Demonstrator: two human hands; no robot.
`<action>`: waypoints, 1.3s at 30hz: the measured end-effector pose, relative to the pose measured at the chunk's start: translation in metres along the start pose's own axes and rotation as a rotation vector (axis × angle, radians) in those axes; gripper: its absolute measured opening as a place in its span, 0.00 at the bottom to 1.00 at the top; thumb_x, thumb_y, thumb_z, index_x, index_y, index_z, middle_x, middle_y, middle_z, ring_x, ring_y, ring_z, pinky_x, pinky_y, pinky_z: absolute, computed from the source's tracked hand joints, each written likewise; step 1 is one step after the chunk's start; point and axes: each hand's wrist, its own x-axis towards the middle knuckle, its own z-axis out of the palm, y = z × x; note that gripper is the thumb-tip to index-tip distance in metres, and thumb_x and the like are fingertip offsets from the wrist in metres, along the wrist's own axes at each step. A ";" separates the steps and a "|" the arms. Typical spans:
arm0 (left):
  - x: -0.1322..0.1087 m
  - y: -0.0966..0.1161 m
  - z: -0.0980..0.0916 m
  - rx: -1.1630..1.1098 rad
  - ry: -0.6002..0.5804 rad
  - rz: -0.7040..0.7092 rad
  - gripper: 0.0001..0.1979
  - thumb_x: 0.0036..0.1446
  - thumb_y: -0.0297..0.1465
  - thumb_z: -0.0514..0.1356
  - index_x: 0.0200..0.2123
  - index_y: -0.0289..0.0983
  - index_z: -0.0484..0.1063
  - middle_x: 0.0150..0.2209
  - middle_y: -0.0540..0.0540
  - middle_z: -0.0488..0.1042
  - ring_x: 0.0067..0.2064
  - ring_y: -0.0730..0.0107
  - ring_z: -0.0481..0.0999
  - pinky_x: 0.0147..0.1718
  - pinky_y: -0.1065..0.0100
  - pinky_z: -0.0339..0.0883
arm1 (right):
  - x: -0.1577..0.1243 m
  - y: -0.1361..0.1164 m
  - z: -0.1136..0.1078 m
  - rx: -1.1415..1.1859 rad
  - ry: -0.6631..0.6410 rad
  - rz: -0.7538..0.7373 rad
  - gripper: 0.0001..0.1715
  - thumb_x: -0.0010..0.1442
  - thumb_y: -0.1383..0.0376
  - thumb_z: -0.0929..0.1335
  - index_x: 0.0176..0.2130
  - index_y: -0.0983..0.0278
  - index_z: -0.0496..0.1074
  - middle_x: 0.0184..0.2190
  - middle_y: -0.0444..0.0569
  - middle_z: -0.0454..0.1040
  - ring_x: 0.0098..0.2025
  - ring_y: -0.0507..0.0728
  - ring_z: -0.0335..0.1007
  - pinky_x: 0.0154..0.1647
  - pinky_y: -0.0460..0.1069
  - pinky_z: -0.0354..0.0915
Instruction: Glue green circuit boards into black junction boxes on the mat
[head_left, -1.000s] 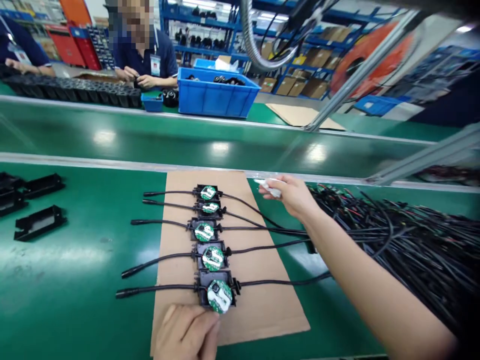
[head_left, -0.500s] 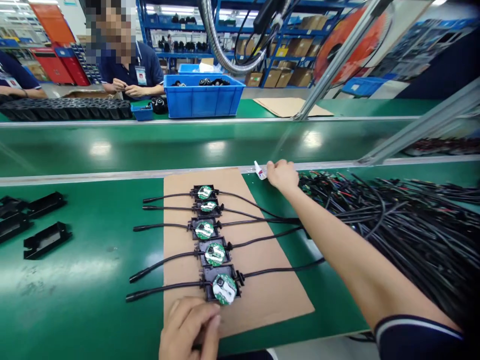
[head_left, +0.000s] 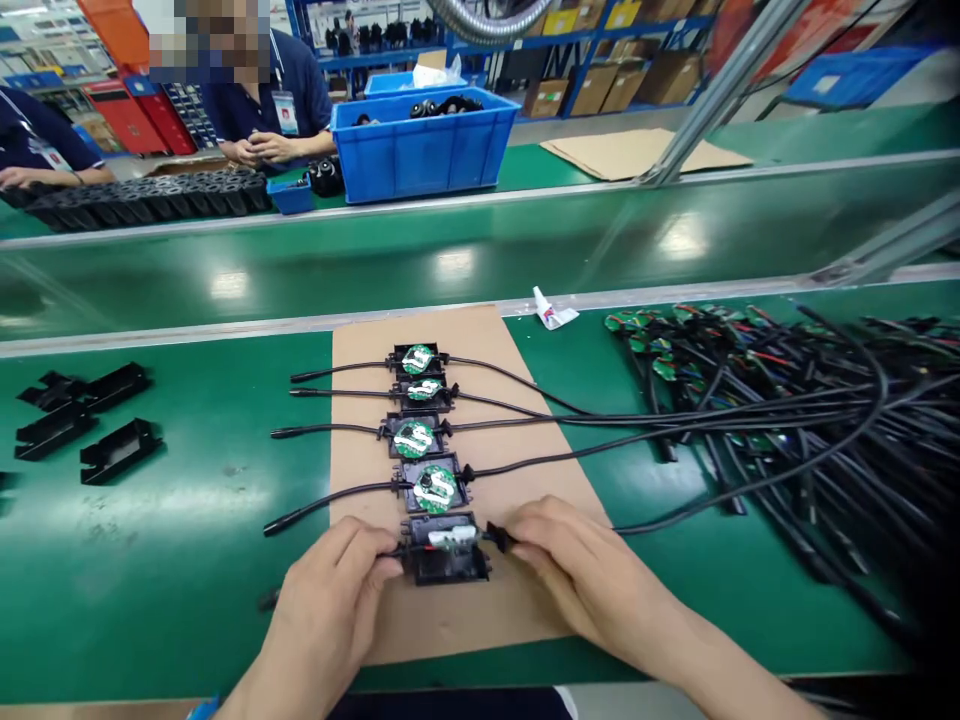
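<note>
My left hand (head_left: 330, 590) pinches a short black cable at the left side of the nearest black plastic housing (head_left: 450, 570). On the other side, my right hand (head_left: 570, 570) grips the longer black cable (head_left: 675, 517) close to its strain relief (head_left: 498, 537). Between the hands a circuit board (head_left: 453, 538) with white paste is tilted nearly edge-on over that housing. Behind it, in a column on the cardboard sheet (head_left: 525, 610), lie several more housings with round green boards (head_left: 435, 488) and cables out both sides.
A crumpled white glue tube (head_left: 553, 312) lies by the bench's back rail. Cables with boards (head_left: 765, 400) are heaped on the right; loose black housings (head_left: 120, 450) lie left. Across the line stand a blue bin (head_left: 427, 150) and a co-worker (head_left: 300, 100).
My right hand has left the glue tube and come to the nearest housing's right cable. My left hand has taken the left cable. The nearest board has tipped up from lying flat.
</note>
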 end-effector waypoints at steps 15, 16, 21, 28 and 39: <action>0.009 0.007 -0.002 0.071 -0.170 -0.033 0.09 0.66 0.30 0.47 0.40 0.40 0.67 0.32 0.49 0.71 0.27 0.70 0.75 0.21 0.71 0.68 | 0.031 -0.035 -0.023 -0.166 -0.432 -0.013 0.10 0.51 0.76 0.62 0.30 0.60 0.64 0.26 0.45 0.67 0.24 0.56 0.63 0.21 0.51 0.48; 0.011 0.007 -0.002 0.069 -0.171 -0.038 0.10 0.66 0.30 0.47 0.39 0.40 0.68 0.32 0.49 0.72 0.27 0.69 0.75 0.21 0.71 0.68 | 0.034 -0.035 -0.023 -0.161 -0.448 0.001 0.11 0.50 0.76 0.62 0.31 0.60 0.64 0.26 0.44 0.67 0.24 0.56 0.63 0.21 0.51 0.47; 0.019 0.006 -0.003 0.024 -0.165 -0.045 0.10 0.66 0.30 0.48 0.38 0.40 0.69 0.31 0.49 0.73 0.27 0.69 0.75 0.22 0.71 0.69 | 0.050 -0.036 -0.020 -0.120 -0.532 0.015 0.16 0.50 0.70 0.65 0.41 0.61 0.69 0.30 0.45 0.72 0.28 0.57 0.68 0.23 0.51 0.50; 0.020 0.001 -0.002 0.032 -0.177 0.011 0.11 0.66 0.29 0.49 0.41 0.38 0.71 0.34 0.47 0.76 0.31 0.69 0.77 0.28 0.70 0.73 | 0.046 -0.036 -0.005 -0.206 -0.497 -0.057 0.20 0.45 0.73 0.66 0.41 0.66 0.73 0.30 0.49 0.75 0.26 0.56 0.68 0.22 0.52 0.52; 0.026 0.024 0.007 0.678 -0.274 0.318 0.16 0.53 0.18 0.45 0.34 0.30 0.71 0.23 0.45 0.68 0.22 0.63 0.69 0.18 0.65 0.66 | 0.050 -0.033 -0.001 -0.197 -0.493 -0.067 0.17 0.46 0.73 0.67 0.39 0.66 0.75 0.30 0.50 0.75 0.27 0.57 0.68 0.22 0.51 0.56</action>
